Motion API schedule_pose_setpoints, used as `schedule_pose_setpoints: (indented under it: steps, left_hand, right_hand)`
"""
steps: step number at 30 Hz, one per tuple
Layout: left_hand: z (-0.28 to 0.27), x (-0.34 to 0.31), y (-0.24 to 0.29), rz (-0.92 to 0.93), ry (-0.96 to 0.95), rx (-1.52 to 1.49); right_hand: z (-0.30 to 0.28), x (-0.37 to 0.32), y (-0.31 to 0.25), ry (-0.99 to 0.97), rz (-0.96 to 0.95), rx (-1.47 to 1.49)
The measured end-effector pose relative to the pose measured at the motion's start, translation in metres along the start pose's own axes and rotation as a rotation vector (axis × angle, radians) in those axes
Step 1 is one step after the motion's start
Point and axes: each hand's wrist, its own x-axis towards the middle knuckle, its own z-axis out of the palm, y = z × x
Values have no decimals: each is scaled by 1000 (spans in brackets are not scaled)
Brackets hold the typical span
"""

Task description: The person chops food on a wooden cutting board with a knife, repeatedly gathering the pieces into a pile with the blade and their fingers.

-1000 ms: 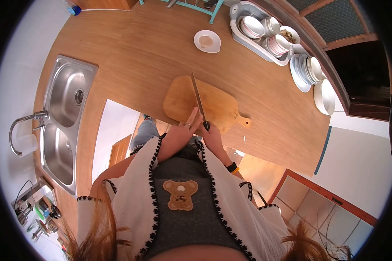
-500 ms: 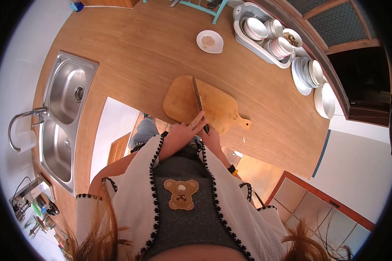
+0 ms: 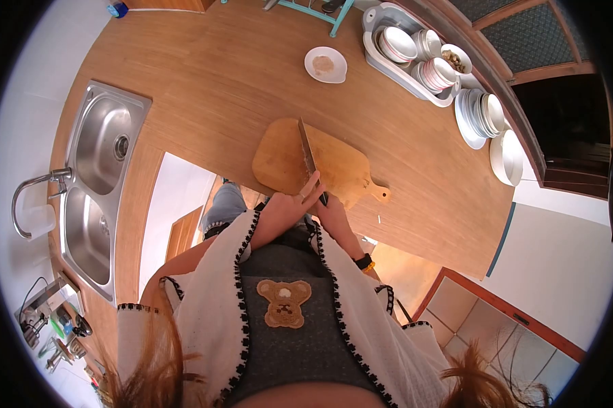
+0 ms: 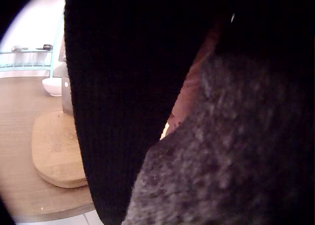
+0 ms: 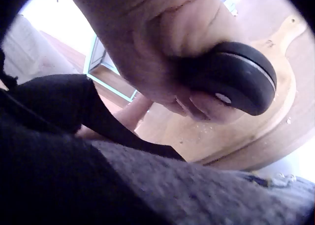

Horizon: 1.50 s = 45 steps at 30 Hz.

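Note:
My right hand point(image 3: 332, 211) grips the black handle point(image 5: 236, 77) of a knife point(image 3: 306, 144), whose blade points away from me over a wooden cutting board point(image 3: 347, 163). Fine crumbs show along the blade and on the board. My left hand point(image 3: 285, 207) reaches in from the left, its straight fingers laid across the knife where blade meets handle. In the left wrist view dark cloth hides most of that hand, with the board point(image 4: 58, 149) at the left edge.
Beyond the board stands a white bowl point(image 3: 325, 64) with a little pale brown stuff inside. A grey dish rack point(image 3: 408, 80) of bowls and stacked plates point(image 3: 471, 117) line the back right. A double steel sink point(image 3: 92, 234) is on the left. A small white bit point(image 3: 380, 219) lies near the counter edge.
The left hand's fingers have slid down the blade toward the handle and now lie across it. The right hand keeps its grip, and the knife stays over the board.

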Motion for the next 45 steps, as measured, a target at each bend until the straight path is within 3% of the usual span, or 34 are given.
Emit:
schedule_pose_setpoints:
  steps: [5, 10, 18, 21, 23, 25, 27, 29, 31, 36, 38, 41, 45]
  left_hand:
    - [1, -2, 0, -2, -13, -47]
    - [-10, 3, 3, -26, 10, -45]
    - [-9, 7, 6, -61, 8, -131]
    - [-2, 12, 5, -12, 115, -222]
    - [-14, 11, 5, -33, -32, -253]
    - [-6, 12, 3, 2, 40, -227]
    - [-1, 13, 4, 42, 121, -205]
    - [-10, 13, 7, -37, -84, -214]
    - [-9, 15, 10, -57, -59, -178]
    - [-13, 12, 14, -21, -68, -64]
    - [-1, 11, 12, 48, 92, 16]
    - [6, 10, 11, 51, 134, 25]
    - [4, 9, 13, 4, 54, 50]
  right_hand:
    - [-3, -5, -7, 15, -45, -11]
    - [-20, 3, -20, -34, 26, -232]
    - [-16, 12, -1, 7, -24, -223]
    - [-18, 9, 1, 14, -46, -213]
    - [-17, 9, -1, 2, -63, -164]
    - [-17, 11, -3, -74, 64, -87]
    - [-10, 11, 7, -32, -3, -48]
    - [-14, 7, 3, 12, -67, -10]
    - [-20, 6, -8, 52, -90, -122]
    - [-25, -12, -9, 38, -28, -71]
    - [-20, -13, -2, 66, -43, -77]
    - [-17, -11, 3, 126, -56, -78]
    - [-11, -8, 11, 119, -68, -53]
